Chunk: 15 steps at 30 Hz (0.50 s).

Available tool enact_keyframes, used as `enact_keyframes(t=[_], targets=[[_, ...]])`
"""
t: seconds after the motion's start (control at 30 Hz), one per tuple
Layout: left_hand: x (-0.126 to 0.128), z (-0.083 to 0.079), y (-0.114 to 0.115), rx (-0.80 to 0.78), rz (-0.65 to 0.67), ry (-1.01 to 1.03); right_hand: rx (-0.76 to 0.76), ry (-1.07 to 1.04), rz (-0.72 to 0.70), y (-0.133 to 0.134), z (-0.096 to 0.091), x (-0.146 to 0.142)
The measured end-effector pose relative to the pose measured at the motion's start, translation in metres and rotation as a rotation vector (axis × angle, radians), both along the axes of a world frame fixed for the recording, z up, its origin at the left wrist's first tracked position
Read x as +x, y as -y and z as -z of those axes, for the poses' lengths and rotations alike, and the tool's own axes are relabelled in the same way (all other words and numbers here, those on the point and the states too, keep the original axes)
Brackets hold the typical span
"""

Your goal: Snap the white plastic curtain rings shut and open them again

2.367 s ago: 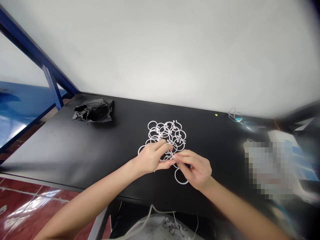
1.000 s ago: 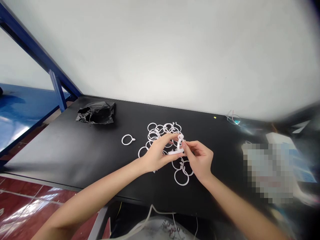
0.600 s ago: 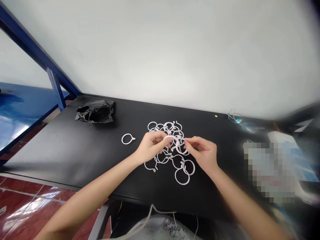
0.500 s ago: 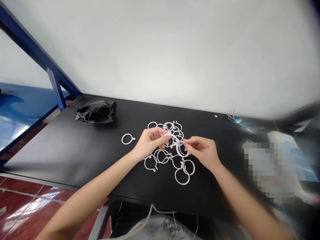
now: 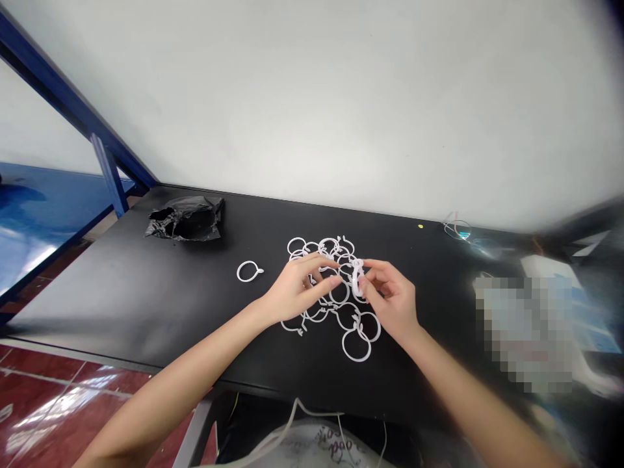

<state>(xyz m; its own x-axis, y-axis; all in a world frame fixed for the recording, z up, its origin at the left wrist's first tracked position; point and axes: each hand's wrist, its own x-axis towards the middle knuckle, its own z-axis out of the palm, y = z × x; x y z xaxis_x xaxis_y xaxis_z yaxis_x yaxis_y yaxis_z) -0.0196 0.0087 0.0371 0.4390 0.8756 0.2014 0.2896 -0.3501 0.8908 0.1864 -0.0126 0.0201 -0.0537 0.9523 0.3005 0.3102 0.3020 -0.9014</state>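
Several white plastic rings (image 5: 336, 296) lie in a loose pile on a black table (image 5: 146, 299). Over the pile my right hand (image 5: 390, 302) pinches one white ring (image 5: 357, 278), held upright between thumb and fingers. Beside it my left hand (image 5: 297, 292) has its fingers stretched out over the pile, fingertips close to the held ring, gripping nothing that I can see. One single ring (image 5: 249, 271) lies apart to the left of the pile. The largest ring (image 5: 356, 345) lies nearest the table's front edge.
A crumpled black plastic bag (image 5: 186, 221) sits at the table's back left. Thin wires (image 5: 458, 229) lie at the back right by the white wall. A blurred patch and papers occupy the right end. A blue metal frame (image 5: 104, 169) stands to the left.
A single ring now lies apart on the left. My hands lifted a ring from the pile; the left hand let go and spread its fingers, while the right keeps the ring upright.
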Motion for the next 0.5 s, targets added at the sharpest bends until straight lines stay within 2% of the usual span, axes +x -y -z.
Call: enact_keyframes(t=[0.13, 0.23, 0.37, 0.5], targets=[[0.008, 0.001, 0.008, -0.187, 0.158, 0.125, 0.15, 0.124, 0.009, 0.009, 0.005, -0.011], [0.012, 0.002, 0.013, -0.253, 0.21, 0.173, 0.229, 0.192, 0.056, 0.012, 0.005, -0.014], [0.009, 0.003, 0.01, -0.276, 0.202, 0.201, 0.328, 0.237, 0.084, 0.01, -0.001, -0.013], [0.002, 0.003, 0.001, -0.251, 0.115, 0.228, 0.218, 0.117, -0.013, 0.007, -0.005, -0.011]])
